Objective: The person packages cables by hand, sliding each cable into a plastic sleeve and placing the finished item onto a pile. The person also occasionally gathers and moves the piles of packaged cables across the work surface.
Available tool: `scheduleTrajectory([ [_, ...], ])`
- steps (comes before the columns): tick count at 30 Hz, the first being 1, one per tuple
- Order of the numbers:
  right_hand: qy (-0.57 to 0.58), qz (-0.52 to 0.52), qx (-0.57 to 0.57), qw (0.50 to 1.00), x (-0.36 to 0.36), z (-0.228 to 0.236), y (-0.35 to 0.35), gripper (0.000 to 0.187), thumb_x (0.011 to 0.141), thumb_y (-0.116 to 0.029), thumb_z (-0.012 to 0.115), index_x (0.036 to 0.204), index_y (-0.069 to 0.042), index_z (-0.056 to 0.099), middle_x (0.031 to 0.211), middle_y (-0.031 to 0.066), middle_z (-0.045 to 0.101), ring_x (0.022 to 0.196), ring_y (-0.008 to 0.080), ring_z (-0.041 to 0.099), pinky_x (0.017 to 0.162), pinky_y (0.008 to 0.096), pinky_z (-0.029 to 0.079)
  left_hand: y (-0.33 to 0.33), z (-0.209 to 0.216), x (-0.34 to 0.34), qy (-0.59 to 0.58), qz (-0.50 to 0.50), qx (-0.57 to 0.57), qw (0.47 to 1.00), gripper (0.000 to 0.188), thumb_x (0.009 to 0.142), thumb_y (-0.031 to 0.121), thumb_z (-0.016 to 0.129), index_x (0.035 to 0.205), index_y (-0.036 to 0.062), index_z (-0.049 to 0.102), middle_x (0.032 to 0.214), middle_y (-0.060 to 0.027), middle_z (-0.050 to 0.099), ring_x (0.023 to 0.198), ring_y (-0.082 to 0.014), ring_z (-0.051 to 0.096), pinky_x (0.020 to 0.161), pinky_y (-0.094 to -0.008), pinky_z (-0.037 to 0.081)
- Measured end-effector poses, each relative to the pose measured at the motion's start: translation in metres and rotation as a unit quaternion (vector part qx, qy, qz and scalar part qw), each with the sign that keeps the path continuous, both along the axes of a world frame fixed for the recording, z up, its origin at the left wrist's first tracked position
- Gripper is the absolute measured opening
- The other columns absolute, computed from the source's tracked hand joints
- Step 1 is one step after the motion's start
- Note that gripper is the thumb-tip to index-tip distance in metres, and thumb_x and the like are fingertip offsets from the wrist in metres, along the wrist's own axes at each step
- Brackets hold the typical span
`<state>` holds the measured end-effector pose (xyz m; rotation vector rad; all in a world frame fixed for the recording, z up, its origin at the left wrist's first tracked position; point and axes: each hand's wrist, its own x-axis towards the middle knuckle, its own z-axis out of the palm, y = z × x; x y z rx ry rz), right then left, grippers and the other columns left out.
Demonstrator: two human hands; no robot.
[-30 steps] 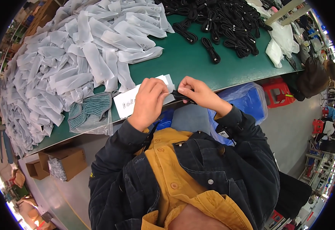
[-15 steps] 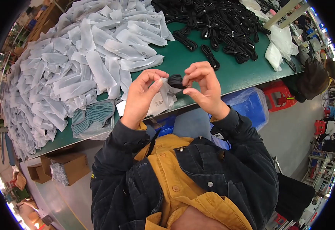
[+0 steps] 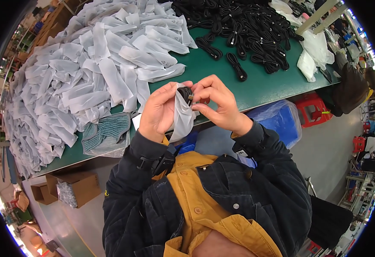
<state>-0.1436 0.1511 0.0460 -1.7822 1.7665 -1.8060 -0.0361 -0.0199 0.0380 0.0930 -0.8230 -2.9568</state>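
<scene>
My left hand (image 3: pixel 160 110) is closed on a translucent white plastic bag (image 3: pixel 182 119) that hangs down over the table's front edge. A bundled black cable (image 3: pixel 185 93) sits in the bag's mouth, its upper part and a metal plug end still showing. My right hand (image 3: pixel 218 103) pinches at the cable and the bag's opening with thumb and fingers. How deep the cable reaches into the bag is partly hidden by the left hand.
A large heap of bagged cables (image 3: pixel 80 81) covers the green table (image 3: pixel 260 88) at left. Loose bundled cables (image 3: pixel 243 32) pile up at the back. Striped grey-teal gloves (image 3: pixel 106 132) lie near the front edge. Beyond it stand a blue bin (image 3: pixel 277 122) and a red stool (image 3: pixel 314 109).
The cable bundle has gone from outside the bag into its mouth. The bag is now more upright, and my right hand has come left and lower, against the opening.
</scene>
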Motion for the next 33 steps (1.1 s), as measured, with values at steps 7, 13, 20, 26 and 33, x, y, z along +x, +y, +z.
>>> scheduleTrajectory([
  [7, 0.177, -0.047, -0.001, 0.983, 0.006, 0.004, 0.004, 0.016, 0.076, 0.008, 0.07, 0.086, -0.002, 0.062, 0.102, 0.0103, 0.056, 0.082, 0.0187, 0.059, 0.068, 0.0298, 0.051, 0.003, -0.007, 0.003, -0.012, -0.035, 0.036, 0.999, 0.021, 0.099, 0.011, 0.052, 0.108, -0.0067, 0.058, 0.119, -0.0175, 0.062, 0.103, -0.0225, 0.064, 0.094, -0.0357, 0.052],
  [13, -0.014, 0.001, -0.022, 1.0, 0.003, 0.029, 0.004, 0.014, 0.083, 0.006, 0.062, 0.094, -0.001, 0.057, 0.1, 0.0119, 0.055, 0.09, 0.0171, 0.058, 0.073, 0.028, 0.05, 0.007, 0.01, 0.007, 0.008, -0.051, -0.003, 0.999, 0.02, 0.098, 0.014, 0.055, 0.107, -0.0035, 0.059, 0.115, -0.0145, 0.063, 0.102, -0.0211, 0.062, 0.095, -0.0401, 0.049],
  [20, -0.039, -0.069, -0.032, 0.996, -0.02, 0.043, -0.005, 0.015, 0.088, 0.0, 0.062, 0.102, -0.001, 0.057, 0.1, 0.0118, 0.055, 0.087, 0.0176, 0.057, 0.072, 0.0276, 0.049, -0.036, 0.027, -0.001, 0.061, 0.119, -0.153, 0.979, 0.026, 0.1, 0.02, 0.054, 0.111, -0.0025, 0.06, 0.116, -0.0088, 0.063, 0.108, -0.0204, 0.059, 0.097, -0.0398, 0.047],
  [26, 0.217, -0.357, 0.196, 0.887, -0.082, -0.005, 0.022, 0.023, 0.085, -0.007, 0.07, 0.106, -0.005, 0.059, 0.098, 0.0122, 0.055, 0.085, 0.0246, 0.059, 0.07, 0.0337, 0.051, -0.097, 0.015, 0.016, -0.084, 0.51, -0.545, 0.661, 0.028, 0.097, 0.02, 0.061, 0.115, -0.0017, 0.06, 0.112, -0.0087, 0.061, 0.107, -0.0179, 0.058, 0.086, -0.0326, 0.049],
  [33, 0.3, -0.409, 0.311, 0.804, -0.094, -0.063, 0.044, 0.033, 0.08, -0.014, 0.076, 0.107, -0.005, 0.058, 0.097, 0.0135, 0.055, 0.085, 0.0313, 0.061, 0.069, 0.0415, 0.053, 0.021, -0.035, 0.04, -0.04, 0.192, -0.765, 0.613, 0.02, 0.084, 0.008, 0.07, 0.102, 0.0022, 0.063, 0.096, -0.0112, 0.059, 0.083, -0.0264, 0.061, 0.071, -0.0367, 0.05],
])
